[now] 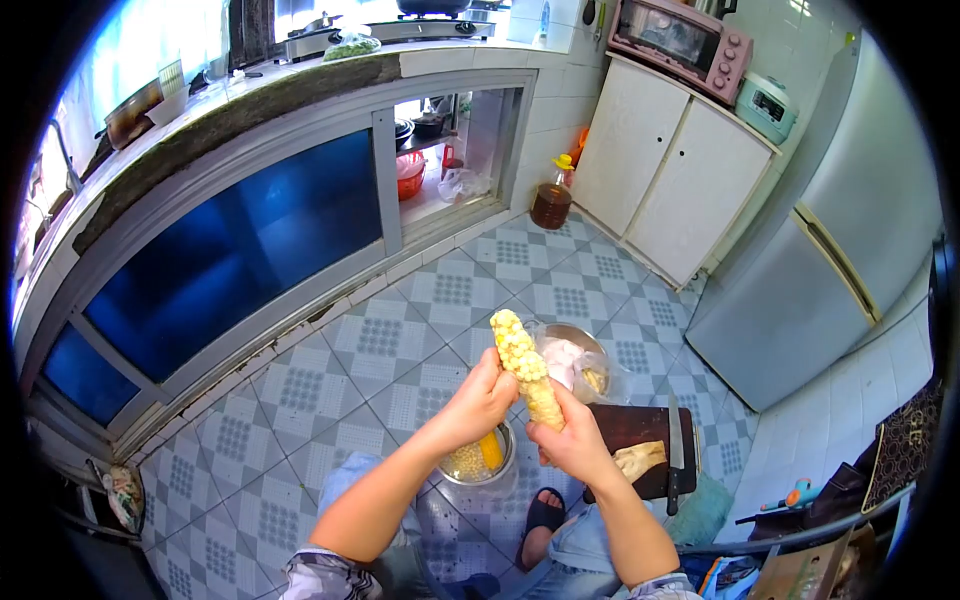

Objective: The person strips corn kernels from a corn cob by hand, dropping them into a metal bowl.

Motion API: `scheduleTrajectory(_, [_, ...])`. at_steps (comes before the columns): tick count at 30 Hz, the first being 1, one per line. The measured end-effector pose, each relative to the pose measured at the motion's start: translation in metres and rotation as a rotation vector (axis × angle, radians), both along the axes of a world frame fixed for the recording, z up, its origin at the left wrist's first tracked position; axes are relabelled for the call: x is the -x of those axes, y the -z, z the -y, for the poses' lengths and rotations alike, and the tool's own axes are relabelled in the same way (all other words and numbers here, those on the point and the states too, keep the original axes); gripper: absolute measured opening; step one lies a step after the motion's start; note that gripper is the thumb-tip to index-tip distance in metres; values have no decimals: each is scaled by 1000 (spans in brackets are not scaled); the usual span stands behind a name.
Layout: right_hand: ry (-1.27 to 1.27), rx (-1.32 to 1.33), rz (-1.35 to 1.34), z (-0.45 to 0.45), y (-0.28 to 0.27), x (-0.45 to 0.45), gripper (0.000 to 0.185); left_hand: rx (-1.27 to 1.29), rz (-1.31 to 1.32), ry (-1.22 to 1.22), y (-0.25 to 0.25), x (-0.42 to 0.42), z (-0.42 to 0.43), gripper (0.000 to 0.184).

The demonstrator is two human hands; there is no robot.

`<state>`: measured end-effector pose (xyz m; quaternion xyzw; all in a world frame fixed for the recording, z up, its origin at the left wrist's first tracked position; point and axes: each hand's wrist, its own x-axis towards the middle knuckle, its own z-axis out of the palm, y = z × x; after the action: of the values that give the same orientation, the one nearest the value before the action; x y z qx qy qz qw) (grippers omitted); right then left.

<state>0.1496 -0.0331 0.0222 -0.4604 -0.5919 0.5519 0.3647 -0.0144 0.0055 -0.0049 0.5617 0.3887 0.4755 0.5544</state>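
Together, two hands are closed on one corn cob (518, 350): the right hand (565, 430) around its lower end, the left hand (485, 395) curled at its side. Beneath the grip sits one kernel bowl (507, 447) containing one yellow cob (491, 450); rightward, one board (620, 420) with one knife (675, 445). Both forearms angle inward.

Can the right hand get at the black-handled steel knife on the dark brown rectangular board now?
Probably, but only once freed: the right hand grips the pale yellow, elongated corn cob, while nothing visible covers the knife.
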Motion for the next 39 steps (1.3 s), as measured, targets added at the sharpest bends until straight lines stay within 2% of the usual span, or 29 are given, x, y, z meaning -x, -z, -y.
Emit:
scheduleTrajectory(3, [2,9,25,0,-3,1,58,-32,-40,-18,3,-1,-1,15])
scheduleTrajectory(5, [6,38,25,0,-1,3,58,-213,-138,-200,11,-8,-6,18])
scheduleTrajectory(6, [33,-38,43,0,5,5,58,-213,-135,-201,4,-5,-5,18])
scheduleTrajectory(8, [68,-112,57,1,8,4,58,322,307,162,-18,4,-1,31])
scheduleTrajectory(11, [90,-6,44,0,-3,2,58,406,426,221,-25,6,-2,32])
scheduleTrajectory(14, [55,31,0,0,-6,2,58,346,323,206,-25,6,0,28])
scheduleTrajectory(22, [25,31,-42,5,-9,1,60,233,287,276,-25,10,3,23])
scheduleTrajectory(27, [6,28,-24,6,-10,0,62,156,286,303,-25,11,3,25])
scheduleTrajectory(32, [29,-34,-31,8,-7,0,65,81,208,226,-23,6,5,31])
scheduleTrajectory(35, [24,-5,50,6,-1,-5,66,45,233,205,-20,4,5,25])
scheduleTrajectory(38, [40,-180,168,4,7,-6,65,68,233,214,-17,4,4,22])
scheduleTrajectory(39, [49,-160,153,5,4,-4,65,70,231,214,-18,4,4,22])
